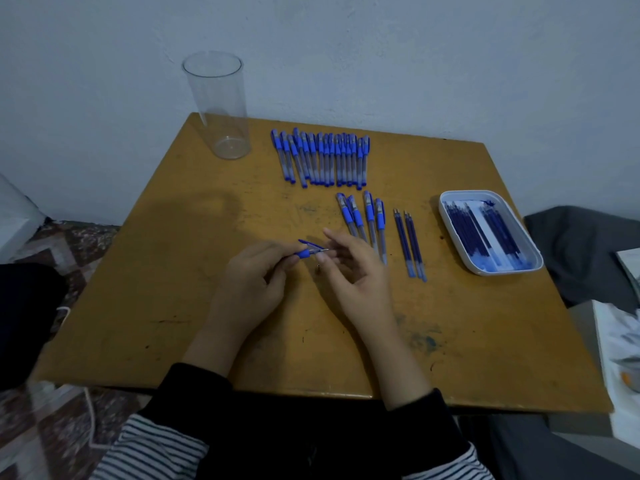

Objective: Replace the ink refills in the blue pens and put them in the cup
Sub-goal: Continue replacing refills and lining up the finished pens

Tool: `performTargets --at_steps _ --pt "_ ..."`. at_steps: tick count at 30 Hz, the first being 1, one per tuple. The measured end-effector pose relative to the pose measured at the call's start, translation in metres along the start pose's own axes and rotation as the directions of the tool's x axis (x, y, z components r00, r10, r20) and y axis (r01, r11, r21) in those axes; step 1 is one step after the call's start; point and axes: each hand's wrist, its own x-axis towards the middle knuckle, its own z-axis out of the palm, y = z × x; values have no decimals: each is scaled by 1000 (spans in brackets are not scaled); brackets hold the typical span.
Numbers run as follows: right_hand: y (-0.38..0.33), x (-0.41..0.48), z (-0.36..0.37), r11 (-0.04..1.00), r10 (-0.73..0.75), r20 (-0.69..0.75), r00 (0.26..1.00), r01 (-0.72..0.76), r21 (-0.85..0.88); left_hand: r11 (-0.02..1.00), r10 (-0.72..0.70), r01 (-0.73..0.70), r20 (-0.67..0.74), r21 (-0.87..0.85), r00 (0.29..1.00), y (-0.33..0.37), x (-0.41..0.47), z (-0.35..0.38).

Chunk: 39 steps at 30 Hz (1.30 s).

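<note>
My left hand (254, 275) grips a blue pen (309, 250) at the middle of the brown table (173, 306), its tip pointing right. My right hand (353, 275) is beside it, fingertips at the pen's tip and the other fingers spread. A clear cup (221, 105) stands upright and empty at the table's far left corner. A row of several capped blue pens (320, 157) lies at the far middle. Several more pens (363, 220) lie just past my right hand. Three loose refills (410, 244) lie to their right.
A white tray (450, 220) holding several dark blue refills sits near the table's right edge. Grey cloth (581, 251) and papers (620, 341) lie beyond that edge. A patterned rug (52, 427) covers the floor at left. A wall stands right behind the table.
</note>
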Motion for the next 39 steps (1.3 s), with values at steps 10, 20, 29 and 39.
performTargets --at_steps 10,20,29,39 --pt "-2 1 -3 993 86 -127 988 -75 89 1000 -17 17 -20 -26 1000 -2 -1 1" --pt "-7 -1 -5 996 -39 -170 985 53 78 998 -33 31 -42 -52 999 -1 -1 2" --pt "-7 0 -5 994 -3 -300 954 36 105 998 -3 1 -29 -61 1000 2 -1 1" --pt "-14 -2 -5 981 95 -292 952 -39 191 1000 4 -4 -5 -27 1000 5 0 1"
